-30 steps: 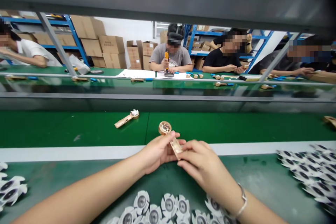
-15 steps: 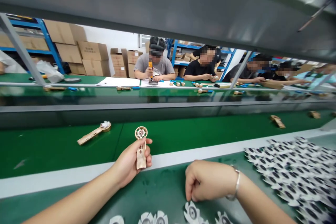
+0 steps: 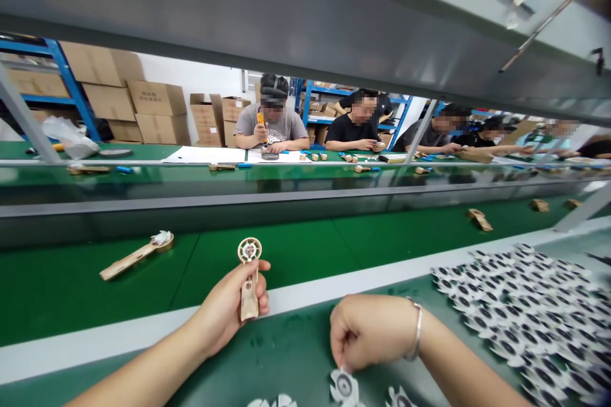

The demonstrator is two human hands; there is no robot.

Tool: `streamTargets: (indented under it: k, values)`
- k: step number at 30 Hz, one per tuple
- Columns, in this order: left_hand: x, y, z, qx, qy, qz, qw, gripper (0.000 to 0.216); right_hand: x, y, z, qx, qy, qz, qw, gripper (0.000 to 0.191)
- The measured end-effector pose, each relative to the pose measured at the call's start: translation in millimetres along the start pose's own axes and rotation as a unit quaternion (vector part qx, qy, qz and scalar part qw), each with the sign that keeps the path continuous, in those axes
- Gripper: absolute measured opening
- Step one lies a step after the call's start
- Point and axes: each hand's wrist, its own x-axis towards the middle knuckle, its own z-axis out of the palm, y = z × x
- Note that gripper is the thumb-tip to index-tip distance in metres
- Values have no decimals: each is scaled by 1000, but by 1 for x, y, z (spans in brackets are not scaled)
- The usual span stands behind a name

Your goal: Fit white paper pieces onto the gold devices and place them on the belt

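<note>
My left hand (image 3: 238, 296) is closed around the handle of a gold fan housing (image 3: 249, 306), held upright over the belt's near edge. Its round ring, with spokes and a hub in the middle, points up and faces me. Lower right, my right hand (image 3: 360, 334), with a silver bracelet at the wrist, is bent downward. Its thumb and fingertips pinch the upper edge of a white fan blade (image 3: 344, 386) with a grey round centre. More white fan blades (image 3: 400, 398) lie beside it along the bottom edge, partly cut off.
Many fan blades (image 3: 529, 311) lie in rows on the right of the green table. The green belt (image 3: 296, 267) carries a gold housing with a blade (image 3: 136, 255) and other housings (image 3: 480, 219). A grey shelf (image 3: 286, 19) hangs overhead. Co-workers (image 3: 272, 124) sit opposite.
The view has shifted slightly, and the housing on the belt at left now sits further left. My right fingertips have closed in on the fan blade. My left hand keeps its hold.
</note>
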Motion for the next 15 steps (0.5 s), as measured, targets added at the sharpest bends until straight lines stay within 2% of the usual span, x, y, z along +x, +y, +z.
streamTargets:
  k: [3, 6, 8, 11, 15]
  values:
    - [-1, -6, 4, 62, -22, 27, 997, 31, -2, -5, -4, 60, 34, -16, 997, 11]
    - [-2, -14, 8, 127, -34, 21, 991, 38, -5, -19, -7, 151, 47, -32, 987, 9]
    - [-4, -17, 10, 170, -38, 24, 984, 38, -7, -31, -6, 226, 61, -47, 971, 6]
    - [-11, -18, 12, 254, -31, 67, 964, 30, -8, -46, -2, 316, 121, -71, 938, 6]
    - [-23, -16, 14, 349, -26, 104, 931, 25, -4, -56, 7, 345, 190, -81, 916, 7]
